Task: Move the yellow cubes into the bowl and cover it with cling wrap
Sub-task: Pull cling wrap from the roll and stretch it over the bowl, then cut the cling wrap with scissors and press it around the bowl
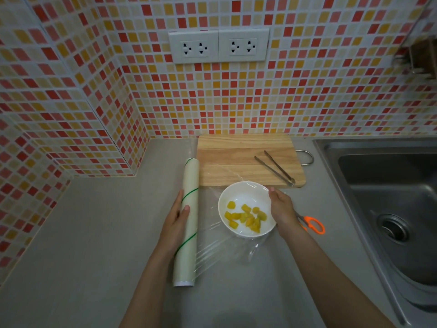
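Glossy yellow cubes lie in the round white bowl on the matte grey surface, under a clear, wrinkled cling wrap sheet. The left hand has its grip curled round the long pale roll. The right hand rests on the bowl's rim with loosely bent fingers.

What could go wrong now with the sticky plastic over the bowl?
The cling wrap is still joined to the roll that the left hand holds, so a hard pull might tip the bowl and spill the yellow cubes. The loose wrinkled edge in front might stick to itself. The scissors lie half hidden behind the right hand, awkward to grab.
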The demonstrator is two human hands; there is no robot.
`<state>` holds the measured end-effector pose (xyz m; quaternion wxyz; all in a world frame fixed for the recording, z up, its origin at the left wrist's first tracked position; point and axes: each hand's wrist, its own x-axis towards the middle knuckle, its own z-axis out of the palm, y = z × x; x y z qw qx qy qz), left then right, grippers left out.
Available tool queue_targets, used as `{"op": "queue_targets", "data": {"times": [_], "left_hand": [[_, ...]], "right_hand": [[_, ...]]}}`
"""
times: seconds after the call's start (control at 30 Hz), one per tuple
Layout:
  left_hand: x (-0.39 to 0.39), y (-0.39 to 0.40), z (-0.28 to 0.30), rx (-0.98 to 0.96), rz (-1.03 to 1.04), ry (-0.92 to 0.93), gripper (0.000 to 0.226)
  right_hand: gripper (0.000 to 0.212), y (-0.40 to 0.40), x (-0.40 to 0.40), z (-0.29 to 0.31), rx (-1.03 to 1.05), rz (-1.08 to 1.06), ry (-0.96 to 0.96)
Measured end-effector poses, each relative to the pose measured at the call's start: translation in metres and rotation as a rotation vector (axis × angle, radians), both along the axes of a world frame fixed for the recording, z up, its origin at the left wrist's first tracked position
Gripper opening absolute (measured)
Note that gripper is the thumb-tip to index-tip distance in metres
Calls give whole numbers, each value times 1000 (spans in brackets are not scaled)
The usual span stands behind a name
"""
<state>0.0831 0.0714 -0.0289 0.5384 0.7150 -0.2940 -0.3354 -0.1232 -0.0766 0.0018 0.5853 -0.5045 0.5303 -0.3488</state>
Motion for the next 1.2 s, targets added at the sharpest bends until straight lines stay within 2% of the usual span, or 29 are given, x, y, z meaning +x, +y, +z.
{"op": "queue_targets", "data": {"times": [0.1,0.17,0.27,0.3,0.37,0.43,0.53,0.67,0.77,0.9,1.03,1.13,1.2], "left_hand": [[-4,0,0,-19,8,37,49],[-6,0,0,-36,14,56,49],[-7,-1,-1,-63,20,60,49],[-7,-2,-1,-68,18,64,49],[-8,-2,-2,-73,19,77,49],[-9,-2,-3,-74,26,87,49],[-9,-1,-4,-66,29,98,48],[-8,3,-6,-57,16,113,48],[-8,5,-6,-57,18,137,48],[-6,4,-7,-54,18,122,48],[-7,3,-6,-53,18,124,47],[-6,3,-6,-53,15,136,47],[-6,4,-5,-55,12,139,47]], "right_hand": [[28,-2,-1,6,24,17,31],[28,-4,-7,10,-63,-16,122],[27,-3,-32,17,-444,-66,540],[28,-3,-43,16,-515,-59,686],[29,-1,-65,12,-471,15,941],[29,5,-82,5,-332,141,1079],[29,18,-95,-2,-281,233,1085],[28,28,-100,-9,-433,203,1198],[26,30,-98,-10,-497,180,1184],[35,26,-96,-7,-402,261,1247],[50,43,-94,-3,-360,312,1072],[40,60,-101,3,-341,216,973],[30,64,-111,9,-203,177,759]]}}
